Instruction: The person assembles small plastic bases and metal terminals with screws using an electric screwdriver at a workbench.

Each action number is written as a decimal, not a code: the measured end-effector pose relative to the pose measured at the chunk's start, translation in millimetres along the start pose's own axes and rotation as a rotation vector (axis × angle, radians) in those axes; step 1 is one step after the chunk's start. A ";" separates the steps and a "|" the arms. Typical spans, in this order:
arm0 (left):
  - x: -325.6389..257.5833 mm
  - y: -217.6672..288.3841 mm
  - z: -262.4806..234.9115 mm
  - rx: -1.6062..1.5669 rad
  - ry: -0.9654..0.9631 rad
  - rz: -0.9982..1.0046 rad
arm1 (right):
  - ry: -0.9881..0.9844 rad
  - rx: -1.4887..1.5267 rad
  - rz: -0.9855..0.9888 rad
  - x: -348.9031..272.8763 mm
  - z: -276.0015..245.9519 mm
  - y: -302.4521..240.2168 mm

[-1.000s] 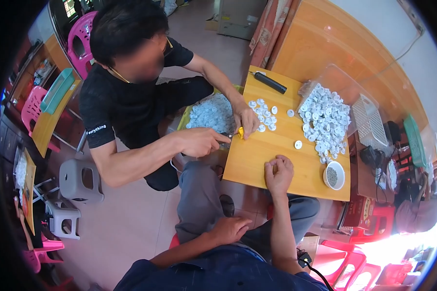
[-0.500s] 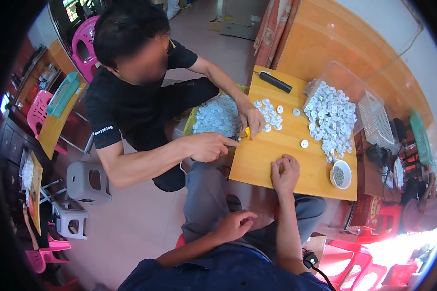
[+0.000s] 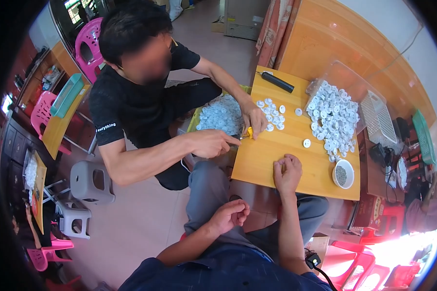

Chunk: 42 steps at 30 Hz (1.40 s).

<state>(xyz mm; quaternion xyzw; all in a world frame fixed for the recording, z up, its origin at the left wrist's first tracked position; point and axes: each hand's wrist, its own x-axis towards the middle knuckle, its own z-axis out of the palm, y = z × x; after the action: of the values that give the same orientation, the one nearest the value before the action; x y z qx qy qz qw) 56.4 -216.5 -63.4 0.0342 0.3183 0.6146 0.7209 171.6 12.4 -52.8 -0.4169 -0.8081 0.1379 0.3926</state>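
My left hand (image 3: 231, 215) is above my lap, fingers curled in, with nothing visible in them. At the near edge of the wooden table (image 3: 262, 167) rests my right hand (image 3: 287, 174), fingers loosely closed and no object showing. Beyond it lies a single round white plastic piece (image 3: 307, 143). To its right stands a white bowl (image 3: 348, 180) of small grey metal parts (image 3: 341, 175). Across from me, a co-worker's hands (image 3: 210, 144) work at the table's left edge on a small yellow thing (image 3: 250, 132); its kind is not clear.
A heap of white pieces (image 3: 331, 116) spills from a clear bin (image 3: 342, 72). More pieces (image 3: 275, 112) lie mid-table near a black cylindrical tool (image 3: 277, 82). A yellow-green crate (image 3: 194, 121) of pale pieces stands beside the table. Grey stools (image 3: 88, 177) stand at left.
My left hand has turned, and its fingers have curled in from a more stretched pose. My right hand stays at the table edge. The view has shifted slightly.
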 end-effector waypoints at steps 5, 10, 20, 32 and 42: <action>-0.4 -1.8 -5.5 -0.125 -0.107 -0.022 | 0.005 0.023 -0.011 0.3 0.5 0.0; -1.2 -2.6 -8.8 -0.261 -0.154 -0.032 | 0.003 -0.009 -0.022 0.4 -1.1 -1.8; 2.1 -3.2 -5.7 0.003 -0.030 -0.070 | 0.030 0.002 -0.011 0.5 -1.9 1.0; 27.0 11.8 84.8 0.386 -0.134 0.041 | 0.054 0.059 -0.003 0.7 -2.3 4.5; 70.1 -1.5 135.7 0.480 -0.215 0.038 | 0.079 0.058 0.011 -2.7 3.2 8.5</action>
<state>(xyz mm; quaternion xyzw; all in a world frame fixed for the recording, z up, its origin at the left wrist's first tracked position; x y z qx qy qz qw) 128.6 -106.8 14.7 0.2753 0.3760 0.5277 0.7102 174.9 15.9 -61.1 -0.4151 -0.7852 0.1469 0.4353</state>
